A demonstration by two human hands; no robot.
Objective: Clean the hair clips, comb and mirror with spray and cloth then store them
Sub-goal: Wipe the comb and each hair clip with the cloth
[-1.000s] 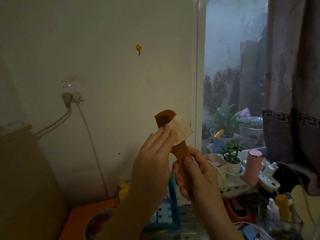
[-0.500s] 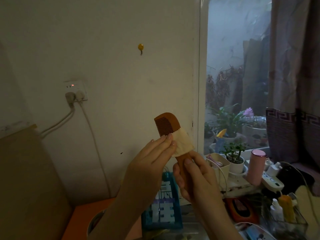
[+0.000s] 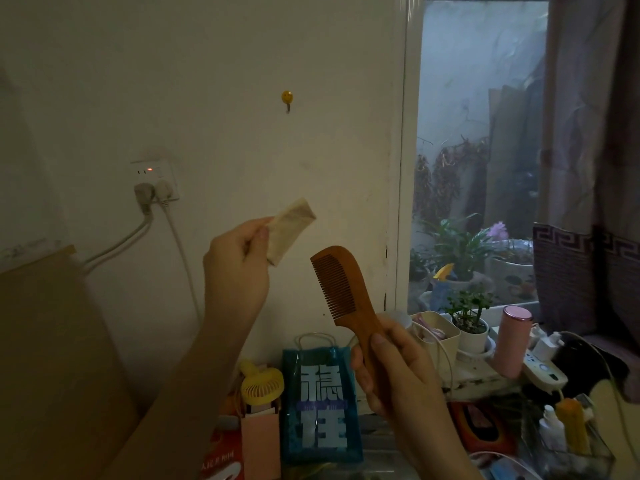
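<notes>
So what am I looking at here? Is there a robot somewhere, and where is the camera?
No robot: these are a person's two bare hands, filmed by a wide-angle camera worn on their head, looking forward and down. The right hand grips a wooden comb by its handle, teeth facing left. The left hand pinches a folded cloth, held apart from the comb. Below, on a cluttered surface, stand a blue bag, a yellow fan, a pink bottle and a small potted plant by the window.
</notes>
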